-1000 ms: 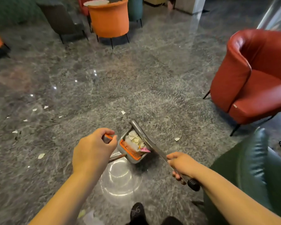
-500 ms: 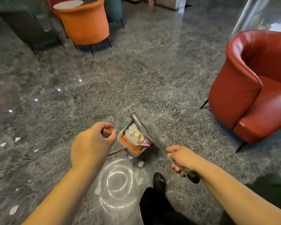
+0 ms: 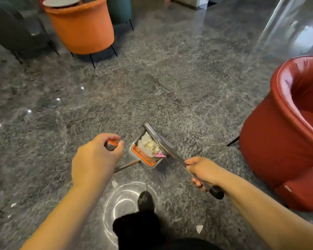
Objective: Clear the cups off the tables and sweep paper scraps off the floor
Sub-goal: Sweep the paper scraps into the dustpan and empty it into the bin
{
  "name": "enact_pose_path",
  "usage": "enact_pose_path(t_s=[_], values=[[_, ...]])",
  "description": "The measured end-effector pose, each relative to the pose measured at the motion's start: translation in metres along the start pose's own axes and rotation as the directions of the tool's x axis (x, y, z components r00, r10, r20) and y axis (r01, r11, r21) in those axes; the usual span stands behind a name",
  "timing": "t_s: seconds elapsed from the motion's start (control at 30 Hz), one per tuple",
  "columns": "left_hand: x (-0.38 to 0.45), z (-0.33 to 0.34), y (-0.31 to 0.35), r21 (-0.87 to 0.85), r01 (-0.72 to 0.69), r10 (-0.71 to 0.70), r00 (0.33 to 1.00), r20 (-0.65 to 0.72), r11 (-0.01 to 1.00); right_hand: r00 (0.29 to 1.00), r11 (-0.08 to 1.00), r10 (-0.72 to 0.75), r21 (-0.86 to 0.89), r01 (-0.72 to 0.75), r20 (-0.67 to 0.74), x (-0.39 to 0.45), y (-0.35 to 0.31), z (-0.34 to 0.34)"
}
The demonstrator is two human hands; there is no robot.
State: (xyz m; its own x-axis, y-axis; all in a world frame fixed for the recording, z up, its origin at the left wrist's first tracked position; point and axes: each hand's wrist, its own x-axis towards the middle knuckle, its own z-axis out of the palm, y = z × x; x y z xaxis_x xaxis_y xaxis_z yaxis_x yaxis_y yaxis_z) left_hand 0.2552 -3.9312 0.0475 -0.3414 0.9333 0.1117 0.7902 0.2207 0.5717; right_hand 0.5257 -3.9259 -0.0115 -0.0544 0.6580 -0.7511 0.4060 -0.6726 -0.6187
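Just ahead of our shoe (image 3: 145, 200), the dustpan (image 3: 146, 153) hangs between our hands, and it is already full of paper scraps (image 3: 149, 143), with a pink piece (image 3: 160, 154) lying at its open side. We judge that a tilt or a quick swing while we walk could let these scraps slide out onto the floor (image 3: 170, 83) again, because nothing covers them. Our left hand (image 3: 95, 160) has its fingers curled tight around the orange-topped end of a handle (image 3: 111, 144). Our right hand (image 3: 202, 170) is closed around a long metal handle (image 3: 179, 159) which runs across the pan; we cannot tell for sure which handle belongs to the broom. Some loose scraps (image 3: 199, 228) lie near our feet and more at the left edge of the floor. No cup is clearly visible.
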Motion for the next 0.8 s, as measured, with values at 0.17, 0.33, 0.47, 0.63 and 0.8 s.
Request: enact_pose_path(t_s=[0.17, 0.33, 0.47, 0.63, 0.8], values=[[0.131, 0.049, 0.021, -0.026, -0.037, 0.037, 0.999, 0.003, 0.999, 1.000, 1.000, 0.023, -0.016, -0.023, -0.005, 0.095, -0.077, -0.042], [0.259, 0.097, 0.051, 0.000, -0.105, 0.105, 0.993, 0.054, 0.994, 0.997, 0.996, 0.074, 0.053, -0.073, -0.018, 0.185, -0.164, -0.084], [0.354, 0.128, 0.084, 0.008, -0.147, 0.145, 0.986, 0.085, 0.989, 0.995, 0.989, 0.092, 0.118, -0.087, -0.034, 0.245, -0.229, -0.119], [0.458, 0.172, 0.128, 0.016, -0.178, 0.176, 0.980, 0.092, 0.984, 0.993, 0.980, 0.105, 0.175, -0.093, -0.058, 0.314, -0.301, -0.176], [0.566, 0.233, 0.178, 0.010, -0.184, 0.182, 0.978, 0.101, 0.983, 0.994, 0.981, 0.093, 0.174, -0.082, -0.056, 0.399, -0.373, -0.247]])
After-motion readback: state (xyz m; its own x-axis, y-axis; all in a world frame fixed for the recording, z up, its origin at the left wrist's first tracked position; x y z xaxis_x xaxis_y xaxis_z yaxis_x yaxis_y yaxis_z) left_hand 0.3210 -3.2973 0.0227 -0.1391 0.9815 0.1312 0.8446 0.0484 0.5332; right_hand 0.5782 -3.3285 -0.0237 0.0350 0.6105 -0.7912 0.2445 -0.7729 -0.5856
